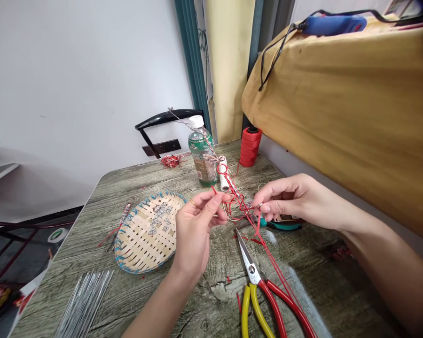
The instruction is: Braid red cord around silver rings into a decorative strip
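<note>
My left hand pinches a red cord between thumb and fingers above the wooden table. My right hand pinches the same cord a little to the right. The strands run from a knotted loop near a white roll down toward the lower right. A ring shows on my left hand. Between my hands the cord crosses over thin wire loops.
Red-handled scissors and yellow-handled pliers lie in front. A woven tray holds several small metal pieces. A bottle, a red thread spool, metal rods and a teal tool are also there.
</note>
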Demonstrator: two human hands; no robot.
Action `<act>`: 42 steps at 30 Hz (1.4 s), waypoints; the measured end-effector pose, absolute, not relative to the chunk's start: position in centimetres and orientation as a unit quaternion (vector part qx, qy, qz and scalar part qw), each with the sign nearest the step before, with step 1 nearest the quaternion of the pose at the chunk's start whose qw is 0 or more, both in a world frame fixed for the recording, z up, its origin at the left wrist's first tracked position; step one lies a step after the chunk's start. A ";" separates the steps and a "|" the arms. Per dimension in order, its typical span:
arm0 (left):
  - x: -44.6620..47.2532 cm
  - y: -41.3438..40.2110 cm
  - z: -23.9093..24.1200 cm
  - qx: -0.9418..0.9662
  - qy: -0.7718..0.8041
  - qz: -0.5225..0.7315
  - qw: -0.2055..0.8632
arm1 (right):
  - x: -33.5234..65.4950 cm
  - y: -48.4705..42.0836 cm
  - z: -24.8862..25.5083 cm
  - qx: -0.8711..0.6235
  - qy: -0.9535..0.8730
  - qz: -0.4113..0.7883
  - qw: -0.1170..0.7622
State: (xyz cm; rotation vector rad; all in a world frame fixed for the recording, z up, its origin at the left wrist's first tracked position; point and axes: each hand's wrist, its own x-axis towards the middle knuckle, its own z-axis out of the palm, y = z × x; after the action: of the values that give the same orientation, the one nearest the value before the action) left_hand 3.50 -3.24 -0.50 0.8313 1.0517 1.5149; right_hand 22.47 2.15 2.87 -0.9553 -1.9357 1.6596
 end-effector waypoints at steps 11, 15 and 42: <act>5.2 -3.3 -0.1 0.496 0.479 0.554 0.466 | 21.4 1.0 2.6 -0.336 -0.653 0.622 0.273; 5.0 -3.4 0.2 0.562 0.494 0.549 0.373 | 21.1 0.5 2.4 -0.321 -0.666 0.611 0.283; 4.0 -3.5 1.3 0.520 0.506 0.546 0.419 | 19.5 -1.6 2.9 -0.408 -0.803 0.339 0.271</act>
State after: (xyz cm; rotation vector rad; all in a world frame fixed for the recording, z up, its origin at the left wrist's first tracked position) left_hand 4.05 -3.51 1.32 1.3037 1.2688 1.3701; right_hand 19.53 -1.61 2.91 -1.0976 -2.1628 0.9137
